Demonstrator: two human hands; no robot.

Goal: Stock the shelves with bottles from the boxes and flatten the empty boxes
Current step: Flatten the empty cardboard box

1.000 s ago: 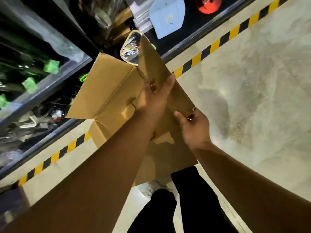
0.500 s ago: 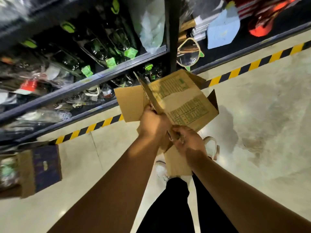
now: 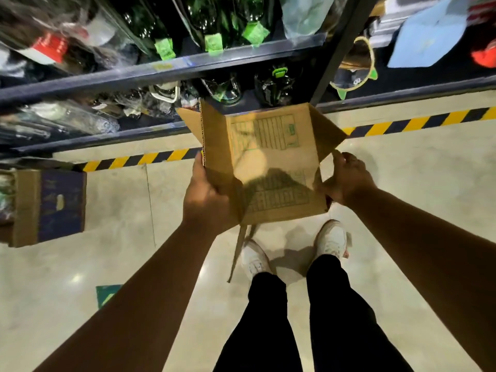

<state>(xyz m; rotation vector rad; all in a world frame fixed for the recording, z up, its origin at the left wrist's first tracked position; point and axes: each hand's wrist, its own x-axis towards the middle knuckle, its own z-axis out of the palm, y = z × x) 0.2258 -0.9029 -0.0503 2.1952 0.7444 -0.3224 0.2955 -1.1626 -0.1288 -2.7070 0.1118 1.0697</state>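
Black trousers (image 3: pixel 268 318) run down to two white shoes (image 3: pixel 255 260) set apart on the pale, glossy floor (image 3: pixel 402 183); two bare forearms reach forward above them. The hands are well apart, one on each side of a cardboard box (image 3: pixel 271 157); the left hand (image 3: pixel 208 200) grips the box's left edge, fingers curled under the board; the right hand (image 3: pixel 347 181) is curled on the right edge, just below a flap. The box hangs in the air over the feet, in front of the low shelf; its broad panel, printed with green grids, faces up, and flaps splay out at its far left and far right corners; whether it is fully flat cannot be told. A thin brown strip (image 3: pixel 237 253) dangles from its near edge towards the left shoe.

On the floor to the left lies a green patch (image 3: pixel 106 294); farther left stands a blue carton (image 3: pixel 63 205) with brown flaps, its contents blurred. Beyond runs a yellow-and-black stripe (image 3: pixel 145 158) along the foot of a dark metal rack (image 3: pixel 188 64). On the rack, green bottles (image 3: pixel 212 14) lie with necks outward, bright green tags (image 3: pixel 214 44) on them; clear wrapped goods fill the left, too blurred to name; a light blue sheet (image 3: pixel 429 36) sits at the far right.
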